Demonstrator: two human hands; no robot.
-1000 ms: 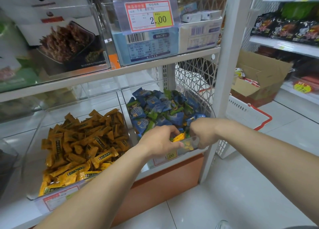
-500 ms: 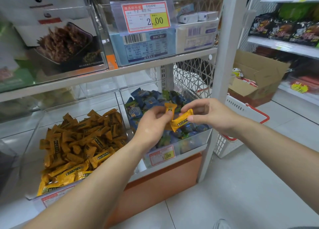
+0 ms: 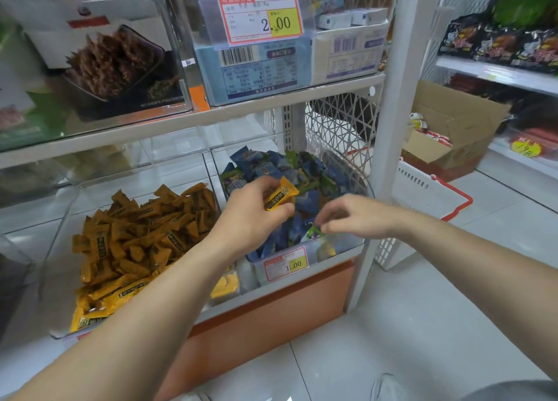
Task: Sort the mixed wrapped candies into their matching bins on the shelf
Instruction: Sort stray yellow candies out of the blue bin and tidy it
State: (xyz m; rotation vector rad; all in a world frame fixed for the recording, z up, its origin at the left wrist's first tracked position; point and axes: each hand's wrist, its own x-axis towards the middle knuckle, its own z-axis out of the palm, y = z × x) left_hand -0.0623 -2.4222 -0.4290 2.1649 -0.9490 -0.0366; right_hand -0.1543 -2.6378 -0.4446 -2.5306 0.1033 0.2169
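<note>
An orange-wrapped candy (image 3: 280, 195) is pinched between the thumb and curled fingers of the left hand (image 3: 249, 218), held up just above the right bin (image 3: 344, 245). That clear bin is heaped with blue and green candies (image 3: 305, 171), and a few yellow wrappers show low behind its front wall. The right hand (image 3: 353, 216) hangs over the same bin, palm down and fingers curled, with its fingertips at a green wrapper (image 3: 314, 231) (whether they actually grip it I cannot tell). A red-bordered price label (image 3: 285, 263) reading 1.00 is fixed to the bin's front.

Just beside it, on the same lower shelf (image 3: 271, 290), the left bin (image 3: 136, 177) holds a pile of orange candies (image 3: 139, 240) in wrappers of the same colour as the held one.

On the shelf above are clear boxes of packaged goods and a larger price tag (image 3: 261, 15) marked 2.00. To the right of the shelf's white upright post (image 3: 392, 113), a white basket (image 3: 419, 189) with a red rim sits on the floor, and an open cardboard box (image 3: 450, 140) stands behind it.
</note>
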